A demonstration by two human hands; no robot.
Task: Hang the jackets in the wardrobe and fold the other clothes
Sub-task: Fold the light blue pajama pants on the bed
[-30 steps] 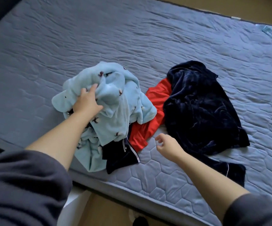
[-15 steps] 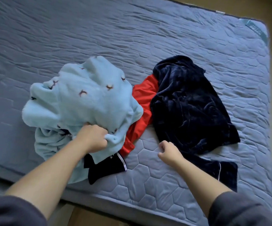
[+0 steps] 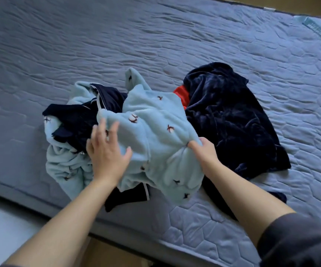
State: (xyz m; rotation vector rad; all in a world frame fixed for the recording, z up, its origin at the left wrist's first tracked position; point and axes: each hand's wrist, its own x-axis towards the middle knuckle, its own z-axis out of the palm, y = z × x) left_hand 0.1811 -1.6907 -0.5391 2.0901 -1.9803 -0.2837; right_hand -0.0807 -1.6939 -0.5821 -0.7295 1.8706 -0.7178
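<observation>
Pinching a gathered bunch of the light blue fleece garment point(image 3: 155, 132) in the right hand point(image 3: 203, 151), with fingers curled tight into the cloth and creases fanning out from the grip. Holding the left hand point(image 3: 107, 153) flat at the fleece's left edge, with fingers straight, spread and released, grasping nothing; blurring too much to tell contact from hovering. Logging the fleece as lying crumpled near the front edge of the grey-blue quilted mattress point(image 3: 98, 45), showing small dark embroidered motifs. Noting a navy garment with white piping point(image 3: 90, 112) tangling with the fleece, showing at its upper left and poking out again under its lower edge. Noting a dark navy velvet garment point(image 3: 232, 120) spreading just right of the fleece and touching it. Seeing only a small patch of a red garment point(image 3: 182, 95), peeking out between fleece and velvet. Recording a dark grey sleeve point(image 3: 300, 241) covering the right arm at the lower right corner.
</observation>
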